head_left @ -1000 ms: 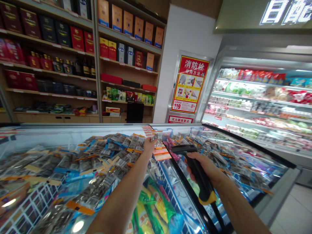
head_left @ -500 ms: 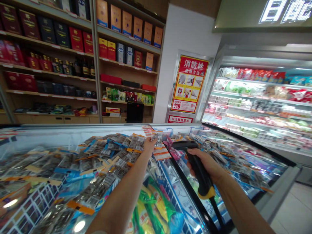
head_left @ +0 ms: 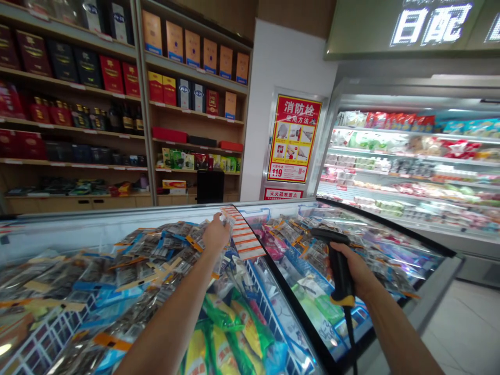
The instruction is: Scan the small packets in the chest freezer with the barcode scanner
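My right hand (head_left: 354,270) grips a black barcode scanner (head_left: 340,263) with a yellow-edged base and a hanging cable. The scanner is held over the right-hand section of the chest freezer, its head toward the left. Farther off, my left hand (head_left: 216,233) is closed over the back of the left section. A small clear packet (head_left: 228,223) shows at its fingertips, mostly hidden by the hand. Beneath it lies a heap of dark flat packets (head_left: 172,237) with orange and blue headers. Just right of this hand runs a strip of orange-and-white price labels (head_left: 244,235).
Green-and-yellow bags (head_left: 222,344) fill the near part of the left section beside a white wire divider (head_left: 269,307). A black freezer rail (head_left: 291,281) separates the sections. Behind stand shelves of boxed bottles (head_left: 197,99), a fire-hydrant poster (head_left: 295,138) and a lit refrigerated display (head_left: 410,156).
My left hand has moved left off the label strip with the packet, which is now mostly hidden. My right hand and the scanner have shifted right. The camera view has turned slightly right.
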Demonstrator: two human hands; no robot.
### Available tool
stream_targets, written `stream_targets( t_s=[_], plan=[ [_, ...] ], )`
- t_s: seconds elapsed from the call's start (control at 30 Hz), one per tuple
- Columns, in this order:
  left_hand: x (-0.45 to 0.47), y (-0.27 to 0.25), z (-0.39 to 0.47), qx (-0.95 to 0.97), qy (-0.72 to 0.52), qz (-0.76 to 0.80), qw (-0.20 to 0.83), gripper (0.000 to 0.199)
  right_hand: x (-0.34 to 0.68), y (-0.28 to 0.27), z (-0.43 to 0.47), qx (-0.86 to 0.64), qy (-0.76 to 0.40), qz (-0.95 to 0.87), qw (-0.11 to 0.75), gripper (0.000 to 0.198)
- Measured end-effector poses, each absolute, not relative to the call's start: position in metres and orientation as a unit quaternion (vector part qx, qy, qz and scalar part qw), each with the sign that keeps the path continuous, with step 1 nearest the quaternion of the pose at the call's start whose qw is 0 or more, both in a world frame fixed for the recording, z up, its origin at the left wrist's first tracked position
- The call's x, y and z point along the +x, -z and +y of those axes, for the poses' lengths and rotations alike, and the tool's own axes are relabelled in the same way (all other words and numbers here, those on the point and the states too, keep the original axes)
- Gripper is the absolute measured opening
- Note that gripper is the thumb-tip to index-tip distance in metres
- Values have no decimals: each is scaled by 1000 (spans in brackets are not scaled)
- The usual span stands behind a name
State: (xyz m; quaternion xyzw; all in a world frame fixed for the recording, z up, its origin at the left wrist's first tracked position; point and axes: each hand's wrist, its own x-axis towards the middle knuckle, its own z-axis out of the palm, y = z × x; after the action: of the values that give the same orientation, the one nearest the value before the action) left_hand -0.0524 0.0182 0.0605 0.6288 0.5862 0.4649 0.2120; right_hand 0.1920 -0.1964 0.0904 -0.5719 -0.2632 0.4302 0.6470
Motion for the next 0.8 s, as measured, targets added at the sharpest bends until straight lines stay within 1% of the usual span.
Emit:
stream_targets(
  t_s=[0.1,0.13,0.23,0.3,0.4,0.53,0.67,0.8],
  plan=[
    [-71,-68,15,679,-365,632,77,44,202,-83,-202,-560,-417,-225,679,18],
    [-76,-69,14,685,-350,637,42,43,205,-80,-203,-558,-417,-217,684,18],
    [-83,-72,12,682,-339,646,-52,40,211,-73,-204,-559,-416,-197,689,18],
    [-77,-75,9,677,-350,641,-89,40,216,-68,-205,-561,-414,-186,693,17],
    [-49,-78,1,697,-374,604,-96,42,224,-61,-209,-561,-411,-173,697,17],
    [12,-71,-13,762,-371,527,-69,40,239,-51,-217,-563,-400,-172,703,16],
    [62,-42,-18,825,-323,462,-36,39,248,-44,-222,-569,-393,-163,703,17],
    [62,-12,-8,829,-273,488,-13,34,253,-45,-225,-555,-409,-163,705,16]
  ],
)
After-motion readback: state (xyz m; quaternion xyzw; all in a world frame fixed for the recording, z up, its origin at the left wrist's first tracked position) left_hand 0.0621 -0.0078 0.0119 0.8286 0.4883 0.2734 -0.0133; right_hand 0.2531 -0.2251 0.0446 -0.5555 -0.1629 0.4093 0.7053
